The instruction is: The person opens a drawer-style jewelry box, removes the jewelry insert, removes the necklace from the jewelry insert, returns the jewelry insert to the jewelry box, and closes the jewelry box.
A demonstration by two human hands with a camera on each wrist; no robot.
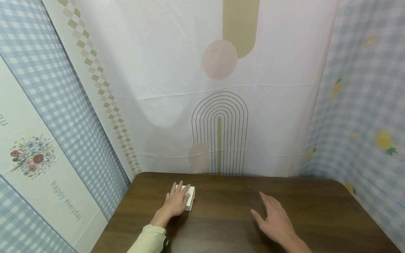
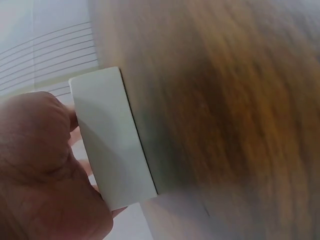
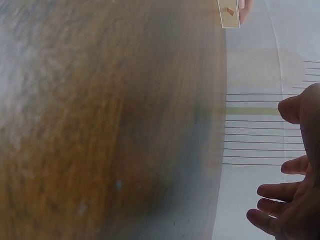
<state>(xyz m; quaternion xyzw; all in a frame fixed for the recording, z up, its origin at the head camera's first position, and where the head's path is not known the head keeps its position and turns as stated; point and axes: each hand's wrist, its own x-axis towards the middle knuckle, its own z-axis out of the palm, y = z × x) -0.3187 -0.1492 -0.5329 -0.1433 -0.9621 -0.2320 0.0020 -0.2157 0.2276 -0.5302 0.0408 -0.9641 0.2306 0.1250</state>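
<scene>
A small white box [image 1: 191,201] stands on the left part of the brown table. My left hand [image 1: 175,203] lies over its top with the fingers spread and fairly straight. From the left wrist, the box's long plain side [image 2: 114,140] faces the camera, and the palm and fingers run along its upper edge, partly hidden behind it. On the right, my right hand [image 1: 277,219] is over the table with nothing in it, its thumb held apart from the fingers. In the right wrist view a tan end of the box [image 3: 229,19] shows a small brown mark.
The dark wood table [image 1: 221,228] has rounded far corners and meets a white printed cloth [image 1: 167,123] hung behind it. Blue checked cloth [image 1: 85,116] hangs at the left, and a pineapple-printed cloth [image 1: 357,116] hangs at the right.
</scene>
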